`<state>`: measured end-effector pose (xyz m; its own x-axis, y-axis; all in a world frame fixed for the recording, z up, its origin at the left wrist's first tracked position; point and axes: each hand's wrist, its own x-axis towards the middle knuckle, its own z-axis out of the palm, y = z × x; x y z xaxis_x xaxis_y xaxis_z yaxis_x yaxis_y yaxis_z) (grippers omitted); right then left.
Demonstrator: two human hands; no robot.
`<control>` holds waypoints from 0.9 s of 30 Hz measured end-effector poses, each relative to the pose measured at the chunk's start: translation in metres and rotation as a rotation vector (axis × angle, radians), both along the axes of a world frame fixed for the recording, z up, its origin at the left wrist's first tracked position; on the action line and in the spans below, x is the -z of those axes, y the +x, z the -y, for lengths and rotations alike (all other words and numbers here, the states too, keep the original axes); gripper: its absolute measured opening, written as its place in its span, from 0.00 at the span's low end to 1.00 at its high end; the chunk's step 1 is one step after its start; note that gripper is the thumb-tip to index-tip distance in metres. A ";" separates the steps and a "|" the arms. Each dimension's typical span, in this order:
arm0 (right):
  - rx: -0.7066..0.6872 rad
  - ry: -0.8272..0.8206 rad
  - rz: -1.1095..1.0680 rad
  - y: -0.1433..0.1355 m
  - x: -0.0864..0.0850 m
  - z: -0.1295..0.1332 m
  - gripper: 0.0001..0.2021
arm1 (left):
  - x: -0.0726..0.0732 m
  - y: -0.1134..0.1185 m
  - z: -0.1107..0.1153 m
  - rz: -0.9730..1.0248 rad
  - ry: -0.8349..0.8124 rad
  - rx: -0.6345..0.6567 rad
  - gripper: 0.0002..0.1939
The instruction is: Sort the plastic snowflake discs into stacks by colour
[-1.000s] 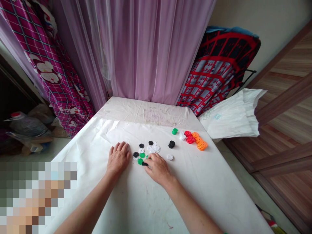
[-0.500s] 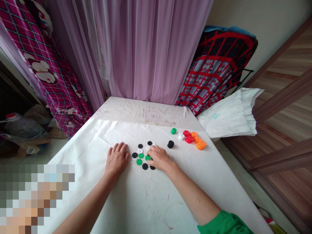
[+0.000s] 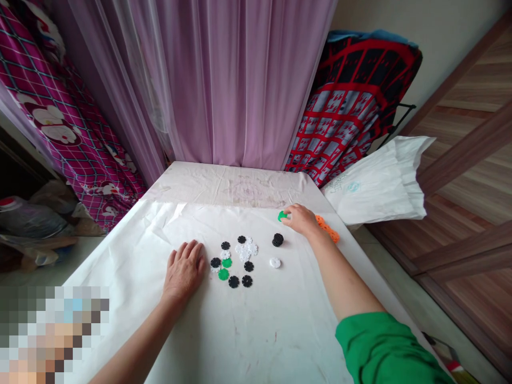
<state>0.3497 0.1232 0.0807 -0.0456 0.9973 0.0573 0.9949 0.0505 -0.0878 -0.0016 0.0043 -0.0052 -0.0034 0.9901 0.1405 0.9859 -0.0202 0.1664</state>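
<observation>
My left hand (image 3: 184, 269) lies flat on the white cloth, fingers spread, just left of loose notched discs. Those include black discs (image 3: 233, 281), a cluster of white discs (image 3: 246, 248) and two green discs (image 3: 223, 274). At the back right, the fingertips of my right hand (image 3: 299, 217) are closed on the green stack (image 3: 282, 216). A black stack (image 3: 277, 240) stands nearer, with a white disc (image 3: 275, 263) in front of it. Orange stacks (image 3: 330, 232) show partly behind my right wrist; the red ones are hidden.
The covered table (image 3: 248, 330) narrows toward purple curtains (image 3: 236, 80) at the back. A white bag (image 3: 384, 181) stands against the right edge, beside a red patterned cloth (image 3: 340, 112). Plastic bags and a bottle (image 3: 24, 216) are at the far left.
My right hand has moved from the loose discs to the green stack at the back right. One green disc has left the loose group. A white disc now lies near the black stack.
</observation>
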 end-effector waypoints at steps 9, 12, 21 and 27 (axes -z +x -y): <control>0.031 -0.028 0.047 0.022 0.023 -0.043 0.15 | -0.001 0.000 0.000 0.008 -0.006 -0.012 0.24; 0.032 -0.043 0.063 0.024 0.029 -0.045 0.16 | -0.001 0.000 0.000 0.003 -0.003 -0.010 0.24; 0.047 -0.014 0.027 0.023 0.022 -0.033 0.18 | -0.002 0.000 0.000 0.013 -0.016 -0.018 0.24; -0.075 0.047 -0.079 -0.016 0.007 0.010 0.12 | -0.001 0.000 0.000 0.021 -0.005 -0.010 0.24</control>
